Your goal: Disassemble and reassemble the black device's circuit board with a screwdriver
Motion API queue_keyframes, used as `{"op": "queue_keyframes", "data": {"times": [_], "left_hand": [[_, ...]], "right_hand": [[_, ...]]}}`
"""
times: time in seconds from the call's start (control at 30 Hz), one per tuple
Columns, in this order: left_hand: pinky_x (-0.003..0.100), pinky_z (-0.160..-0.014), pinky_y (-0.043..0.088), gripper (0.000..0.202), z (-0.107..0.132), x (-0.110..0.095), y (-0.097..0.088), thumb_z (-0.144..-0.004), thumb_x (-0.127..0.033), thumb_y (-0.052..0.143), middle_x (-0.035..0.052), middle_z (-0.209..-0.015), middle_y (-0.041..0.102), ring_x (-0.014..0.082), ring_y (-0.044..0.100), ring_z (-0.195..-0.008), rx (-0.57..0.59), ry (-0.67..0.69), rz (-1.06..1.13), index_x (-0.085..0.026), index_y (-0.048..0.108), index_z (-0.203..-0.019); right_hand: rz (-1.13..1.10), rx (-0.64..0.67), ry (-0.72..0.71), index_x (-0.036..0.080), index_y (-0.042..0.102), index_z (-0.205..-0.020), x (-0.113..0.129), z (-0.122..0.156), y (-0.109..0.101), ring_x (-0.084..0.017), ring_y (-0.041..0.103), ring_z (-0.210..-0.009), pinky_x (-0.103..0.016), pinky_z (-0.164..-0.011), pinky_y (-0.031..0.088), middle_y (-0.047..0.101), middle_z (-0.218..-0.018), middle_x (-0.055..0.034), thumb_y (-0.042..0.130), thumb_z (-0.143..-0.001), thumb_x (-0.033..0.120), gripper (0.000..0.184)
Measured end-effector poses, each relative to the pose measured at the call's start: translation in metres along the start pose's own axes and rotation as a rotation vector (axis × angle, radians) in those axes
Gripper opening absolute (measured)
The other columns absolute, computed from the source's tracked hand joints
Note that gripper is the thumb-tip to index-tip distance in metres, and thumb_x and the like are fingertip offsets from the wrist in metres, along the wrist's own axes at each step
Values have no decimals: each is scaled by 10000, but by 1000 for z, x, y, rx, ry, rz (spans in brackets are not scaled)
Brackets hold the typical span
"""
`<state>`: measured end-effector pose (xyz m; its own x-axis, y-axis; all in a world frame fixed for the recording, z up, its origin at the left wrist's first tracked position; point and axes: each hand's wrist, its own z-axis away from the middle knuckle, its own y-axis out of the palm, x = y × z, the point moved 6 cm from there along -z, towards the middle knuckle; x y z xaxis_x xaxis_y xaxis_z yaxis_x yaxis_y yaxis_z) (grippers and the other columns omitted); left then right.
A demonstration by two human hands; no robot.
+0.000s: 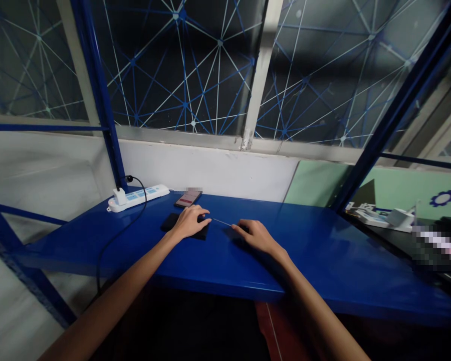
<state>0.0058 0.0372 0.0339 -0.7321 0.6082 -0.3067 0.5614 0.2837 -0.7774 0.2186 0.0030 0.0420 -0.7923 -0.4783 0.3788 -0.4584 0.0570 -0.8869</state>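
Note:
My left hand (190,222) lies curled on a flat black object (173,220), perhaps a phone, on the blue table (304,250). My right hand (257,235) rests on the table a little to the right, fingers pinched on the end of a thin pale strand (222,221). The strand runs between both hands, and its left end reaches my left fingertips. Behind the left hand lies a phone with a lit screen (188,198).
A white power strip (137,197) with a plugged-in charger and black cable sits at the back left. A blue metal frame post (105,110) rises behind it. At right, another bench holds white devices (396,218). Glass panes fill the wall above.

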Motion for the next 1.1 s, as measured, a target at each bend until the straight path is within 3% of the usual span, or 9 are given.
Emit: {"op": "queue_keyframes", "data": {"times": [0.33, 0.53, 0.7, 0.8, 0.93, 1.1], "left_hand": [[332, -814, 462, 230, 0, -4, 3, -925, -337, 577, 66, -939, 698, 215, 639, -896, 11, 100, 63, -211, 768, -941], [351, -840, 463, 222, -1, 3, 2, -926, -271, 548, 73, -978, 715, 236, 645, -942, 3, -16, -76, -211, 754, -986], [347, -840, 468, 274, -1, 9, 1, -915, -275, 551, 81, -971, 718, 243, 653, -953, 0, -126, -156, -204, 709, -1127], [323, -824, 468, 271, -1, 9, -2, -912, -280, 543, 73, -970, 724, 225, 660, -928, -16, -146, -160, -207, 714, -1110], [319, -760, 473, 279, -1, 9, -6, -915, -346, 527, 84, -918, 731, 228, 667, -849, 37, -144, -103, -192, 754, -971], [303, -751, 478, 423, -1, 6, -11, -850, -588, 570, 88, -980, 725, 239, 663, -887, 193, -68, 124, -225, 765, -945]], "right_hand": [[1, -3, -10, 179, 594, -715, 1, 1, 0, -128, 490, -590, -255, -570, 266, 605, -655, -18, 401, -966, 493, 446], [102, -21, 18, 180, 613, -753, -3, 0, -2, -138, 524, -621, -260, -570, 262, 640, -710, -32, 399, -975, 481, 430], [237, -12, 65, 181, 650, -880, -11, 0, 3, -175, 612, -768, -260, -618, 299, 692, -873, -70, 434, -976, 437, 348], [290, 5, 87, 185, 653, -952, -14, 0, 6, -184, 636, -823, -260, -635, 320, 696, -951, -80, 433, -979, 427, 328], [381, 14, 120, 188, 639, -1009, -16, 0, 7, -197, 659, -842, -270, -614, 321, 684, -1013, -85, 453, -964, 410, 292], [504, 30, 153, 180, 623, -995, -17, 0, 7, -225, 675, -830, -285, -581, 309, 670, -1012, -99, 466, -949, 393, 268]]}}
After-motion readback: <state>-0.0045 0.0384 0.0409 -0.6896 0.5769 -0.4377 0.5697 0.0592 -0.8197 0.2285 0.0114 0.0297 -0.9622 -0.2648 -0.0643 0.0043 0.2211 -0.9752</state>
